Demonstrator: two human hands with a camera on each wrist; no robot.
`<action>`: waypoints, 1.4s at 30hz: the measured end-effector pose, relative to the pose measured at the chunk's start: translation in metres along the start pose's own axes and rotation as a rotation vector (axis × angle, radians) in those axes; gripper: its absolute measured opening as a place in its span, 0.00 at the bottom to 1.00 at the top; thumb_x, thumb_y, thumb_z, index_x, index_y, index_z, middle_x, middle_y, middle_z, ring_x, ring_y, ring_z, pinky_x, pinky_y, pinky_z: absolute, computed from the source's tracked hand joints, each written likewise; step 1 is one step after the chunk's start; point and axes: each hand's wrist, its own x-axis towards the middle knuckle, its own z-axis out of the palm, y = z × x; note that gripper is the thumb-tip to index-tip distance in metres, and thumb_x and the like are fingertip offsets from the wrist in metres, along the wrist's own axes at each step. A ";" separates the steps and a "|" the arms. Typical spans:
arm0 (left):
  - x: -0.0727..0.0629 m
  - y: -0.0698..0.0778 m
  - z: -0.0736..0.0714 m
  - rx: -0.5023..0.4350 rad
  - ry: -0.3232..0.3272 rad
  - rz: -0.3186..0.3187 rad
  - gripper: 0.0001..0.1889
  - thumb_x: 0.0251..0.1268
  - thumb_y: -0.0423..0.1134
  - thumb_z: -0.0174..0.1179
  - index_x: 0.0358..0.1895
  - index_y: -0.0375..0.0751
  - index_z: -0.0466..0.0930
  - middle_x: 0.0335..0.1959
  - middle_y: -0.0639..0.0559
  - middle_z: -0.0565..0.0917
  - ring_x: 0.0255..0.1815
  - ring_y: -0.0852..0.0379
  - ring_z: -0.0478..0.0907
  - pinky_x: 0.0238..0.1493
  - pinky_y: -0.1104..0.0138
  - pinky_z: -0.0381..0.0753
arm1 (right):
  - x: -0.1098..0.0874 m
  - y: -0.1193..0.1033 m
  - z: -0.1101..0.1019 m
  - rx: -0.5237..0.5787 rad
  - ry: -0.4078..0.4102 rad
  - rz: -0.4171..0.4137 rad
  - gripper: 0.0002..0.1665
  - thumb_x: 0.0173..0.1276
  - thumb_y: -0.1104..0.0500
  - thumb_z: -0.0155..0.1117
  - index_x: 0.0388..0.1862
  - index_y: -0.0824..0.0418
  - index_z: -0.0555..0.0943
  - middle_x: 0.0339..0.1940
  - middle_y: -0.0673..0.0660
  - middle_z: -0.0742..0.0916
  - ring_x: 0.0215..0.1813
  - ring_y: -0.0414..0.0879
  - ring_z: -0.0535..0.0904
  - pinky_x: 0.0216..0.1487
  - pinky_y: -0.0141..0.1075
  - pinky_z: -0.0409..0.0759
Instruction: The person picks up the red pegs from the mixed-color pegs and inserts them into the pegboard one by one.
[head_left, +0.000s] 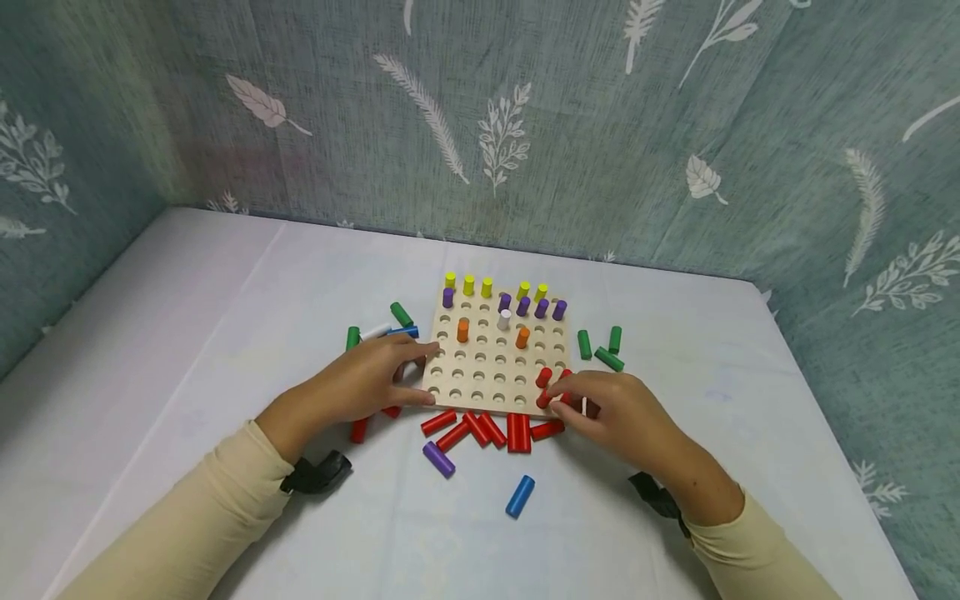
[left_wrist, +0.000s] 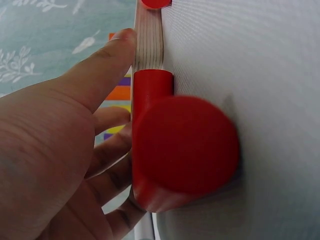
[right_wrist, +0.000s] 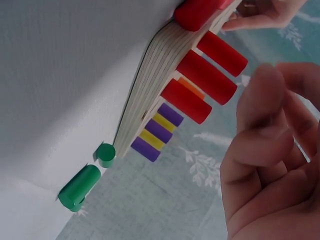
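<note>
A wooden pegboard (head_left: pixel 489 367) lies flat, with rows of round holes. My left hand (head_left: pixel 367 379) rests at its left side, thumb and fingers spread apart and touching the edge. Over the board's near right corner is my right hand (head_left: pixel 611 408), its fingertips beside standing red pegs (right_wrist: pixel 207 77). In the right wrist view its fingers are loosely bent, with nothing between them. Yellow pegs (head_left: pixel 468 285) and purple pegs (head_left: pixel 523 306) stand along the far rows. A white peg (head_left: pixel 504 319) and two orange pegs (head_left: pixel 462 331) stand nearer the middle.
Several loose red pegs (head_left: pixel 453 436) lie along the board's near edge. Closer to me are a purple peg (head_left: pixel 438 459) and a blue peg (head_left: pixel 520 497). Green pegs (head_left: pixel 609 359) lie to the right; green, white and blue pegs (head_left: pixel 403 332) lie to the left.
</note>
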 end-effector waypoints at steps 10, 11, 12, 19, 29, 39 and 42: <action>0.000 0.000 0.000 0.007 -0.009 -0.003 0.41 0.53 0.56 0.74 0.72 0.49 0.72 0.64 0.43 0.78 0.58 0.48 0.76 0.53 0.59 0.81 | 0.000 -0.002 0.002 -0.032 -0.186 -0.005 0.08 0.63 0.56 0.74 0.42 0.51 0.89 0.28 0.41 0.85 0.30 0.34 0.75 0.33 0.26 0.77; 0.000 0.000 0.000 0.010 -0.010 -0.003 0.41 0.53 0.56 0.74 0.72 0.49 0.72 0.64 0.43 0.78 0.58 0.48 0.76 0.52 0.60 0.81 | 0.000 -0.002 0.002 -0.043 -0.213 0.001 0.08 0.63 0.55 0.74 0.42 0.51 0.89 0.29 0.41 0.87 0.32 0.34 0.76 0.35 0.27 0.78; 0.000 0.000 0.000 0.011 -0.007 -0.003 0.41 0.53 0.56 0.74 0.72 0.49 0.72 0.64 0.43 0.78 0.59 0.48 0.76 0.53 0.59 0.81 | 0.000 -0.002 0.002 -0.055 -0.235 0.006 0.09 0.63 0.55 0.74 0.43 0.50 0.89 0.31 0.42 0.88 0.34 0.35 0.79 0.38 0.28 0.81; -0.001 0.000 0.001 0.004 -0.006 -0.006 0.41 0.52 0.56 0.74 0.71 0.49 0.72 0.63 0.43 0.79 0.57 0.49 0.77 0.52 0.60 0.82 | 0.001 -0.003 0.007 -0.113 -0.310 0.034 0.14 0.61 0.54 0.75 0.47 0.50 0.90 0.42 0.46 0.91 0.45 0.41 0.87 0.49 0.38 0.85; -0.001 -0.001 0.002 0.007 -0.010 -0.008 0.41 0.53 0.57 0.74 0.72 0.50 0.72 0.63 0.43 0.78 0.57 0.49 0.77 0.52 0.59 0.82 | 0.001 -0.004 0.009 -0.133 -0.339 0.067 0.14 0.61 0.54 0.76 0.47 0.49 0.89 0.39 0.46 0.92 0.35 0.35 0.83 0.39 0.28 0.81; -0.002 -0.002 0.002 0.010 -0.004 0.004 0.41 0.53 0.57 0.74 0.71 0.50 0.72 0.61 0.44 0.79 0.51 0.51 0.76 0.46 0.64 0.80 | 0.002 -0.003 0.012 -0.131 -0.351 0.056 0.14 0.60 0.54 0.77 0.46 0.50 0.89 0.34 0.45 0.91 0.27 0.31 0.75 0.32 0.25 0.74; -0.002 -0.002 0.001 0.008 -0.009 0.005 0.41 0.53 0.57 0.74 0.71 0.50 0.72 0.61 0.44 0.79 0.50 0.52 0.75 0.44 0.65 0.78 | 0.001 -0.004 0.013 -0.133 -0.362 0.064 0.14 0.60 0.54 0.77 0.46 0.51 0.89 0.30 0.44 0.90 0.25 0.32 0.73 0.31 0.26 0.74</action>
